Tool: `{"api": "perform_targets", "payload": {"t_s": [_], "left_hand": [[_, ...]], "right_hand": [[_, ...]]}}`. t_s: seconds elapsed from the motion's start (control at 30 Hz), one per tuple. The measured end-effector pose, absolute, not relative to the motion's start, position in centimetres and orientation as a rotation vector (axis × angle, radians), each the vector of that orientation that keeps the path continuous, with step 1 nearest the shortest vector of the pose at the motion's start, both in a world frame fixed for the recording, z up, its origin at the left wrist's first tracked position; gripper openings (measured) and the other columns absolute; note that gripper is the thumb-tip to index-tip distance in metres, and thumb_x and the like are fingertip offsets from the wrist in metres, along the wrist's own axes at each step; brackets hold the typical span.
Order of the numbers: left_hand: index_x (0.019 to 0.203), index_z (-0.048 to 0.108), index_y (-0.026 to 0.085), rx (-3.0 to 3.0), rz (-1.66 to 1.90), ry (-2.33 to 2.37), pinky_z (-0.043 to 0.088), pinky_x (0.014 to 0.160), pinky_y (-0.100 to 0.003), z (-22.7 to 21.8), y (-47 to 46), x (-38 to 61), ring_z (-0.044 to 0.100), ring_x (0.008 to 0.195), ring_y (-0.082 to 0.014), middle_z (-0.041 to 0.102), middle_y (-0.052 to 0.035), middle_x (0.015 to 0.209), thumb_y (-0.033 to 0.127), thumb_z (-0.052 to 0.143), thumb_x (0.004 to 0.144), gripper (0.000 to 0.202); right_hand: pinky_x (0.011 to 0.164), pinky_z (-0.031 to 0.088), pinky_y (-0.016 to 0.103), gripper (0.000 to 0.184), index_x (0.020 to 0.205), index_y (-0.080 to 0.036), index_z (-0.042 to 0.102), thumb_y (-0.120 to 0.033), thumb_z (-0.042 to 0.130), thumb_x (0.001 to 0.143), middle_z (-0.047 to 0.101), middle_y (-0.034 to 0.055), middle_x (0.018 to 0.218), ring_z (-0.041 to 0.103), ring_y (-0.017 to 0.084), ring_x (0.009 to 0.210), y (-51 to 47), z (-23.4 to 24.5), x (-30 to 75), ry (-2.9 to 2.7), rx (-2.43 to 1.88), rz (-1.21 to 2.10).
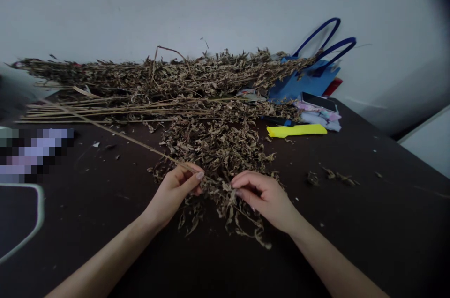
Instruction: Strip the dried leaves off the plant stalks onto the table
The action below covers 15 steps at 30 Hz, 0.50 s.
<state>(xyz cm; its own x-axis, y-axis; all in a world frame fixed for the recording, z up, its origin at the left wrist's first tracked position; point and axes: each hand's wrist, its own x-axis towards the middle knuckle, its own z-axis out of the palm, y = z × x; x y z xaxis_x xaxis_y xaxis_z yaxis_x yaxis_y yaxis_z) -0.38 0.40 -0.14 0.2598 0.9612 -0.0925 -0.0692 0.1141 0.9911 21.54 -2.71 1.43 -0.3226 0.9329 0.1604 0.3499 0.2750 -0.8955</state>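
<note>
My left hand (179, 189) pinches a long bare dry stem (116, 133) that runs up and left across the dark table (369, 204). My right hand (262, 193) is closed in a pinch on the leafy end of that stem, among a heap of loose dried leaves (218, 148). Both hands rest low over the near edge of the heap. Behind it lies a big bundle of dried leafy stalks (168, 75) along the wall, with stripped bare stems (105, 108) in front of it.
A blue bag (305, 80) with looped handles leans at the back right. Beside it lie a phone (318, 101), folded cloths (321, 117) and a yellow tool (297, 130). Leaf crumbs (333, 177) dot the right side. A white-rimmed object (21, 223) sits at the left edge.
</note>
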Motion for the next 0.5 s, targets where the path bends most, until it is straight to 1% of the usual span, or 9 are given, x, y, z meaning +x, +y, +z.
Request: {"api": "perform_targets", "payload": {"t_s": [0.03, 0.1, 0.17, 0.3, 0.5], "left_hand": [[0.085, 0.058, 0.017, 1.188, 0.983, 1.003, 0.041, 0.057, -0.021, -0.2, 0.4, -0.4, 0.049, 0.058, -0.0074, 0.052, 0.0025, 0.072, 0.028, 0.059, 0.081, 0.012], [0.085, 0.058, 0.017, 1.199, 0.979, 0.997, 0.041, 0.057, -0.021, -0.3, 0.4, -0.4, 0.05, 0.058, -0.0074, 0.051, 0.003, 0.071, 0.027, 0.059, 0.081, 0.011], [0.085, 0.057, 0.017, 1.214, 0.97, 0.996, 0.04, 0.056, -0.02, -0.2, 0.4, -0.4, 0.05, 0.058, -0.0073, 0.051, 0.0033, 0.07, 0.027, 0.058, 0.082, 0.011], [0.083, 0.056, 0.017, 1.266, 0.95, 0.988, 0.04, 0.056, -0.02, 0.1, 0.3, -0.4, 0.05, 0.058, -0.0075, 0.051, 0.0035, 0.068, 0.026, 0.056, 0.083, 0.009], [0.081, 0.054, 0.015, 1.399, 0.866, 0.966, 0.041, 0.057, -0.021, 0.4, -0.1, -0.2, 0.05, 0.057, -0.0085, 0.051, 0.003, 0.064, 0.023, 0.052, 0.085, 0.009]], "right_hand": [[0.053, 0.043, 0.021, 0.008, 0.087, -0.022, 0.061, -0.026, 0.055, 0.083, 0.059, -0.0007, 0.076, 0.052, 0.008, 0.058, -2.7, 1.2, 21.6, -1.741, -1.186, 1.127], [0.04, 0.032, 0.017, 0.012, 0.089, -0.022, 0.059, -0.031, 0.058, 0.082, 0.049, -0.0058, 0.057, 0.041, 0.005, 0.043, -2.6, 0.7, 21.6, -1.564, -1.217, 1.311], [0.036, 0.026, 0.016, 0.016, 0.089, -0.021, 0.058, -0.034, 0.06, 0.08, 0.041, -0.0085, 0.05, 0.034, 0.003, 0.038, -2.5, 0.3, 21.7, -1.433, -1.211, 1.421], [0.036, 0.025, 0.016, 0.018, 0.086, -0.02, 0.058, -0.035, 0.063, 0.077, 0.042, -0.0079, 0.053, 0.033, 0.003, 0.039, -2.3, 0.1, 21.5, -1.333, -1.161, 1.498], [0.039, 0.028, 0.017, 0.016, 0.078, -0.018, 0.054, -0.033, 0.058, 0.081, 0.044, -0.0063, 0.055, 0.035, 0.004, 0.043, -2.2, -0.1, 21.2, -1.386, -1.19, 1.508]]}}
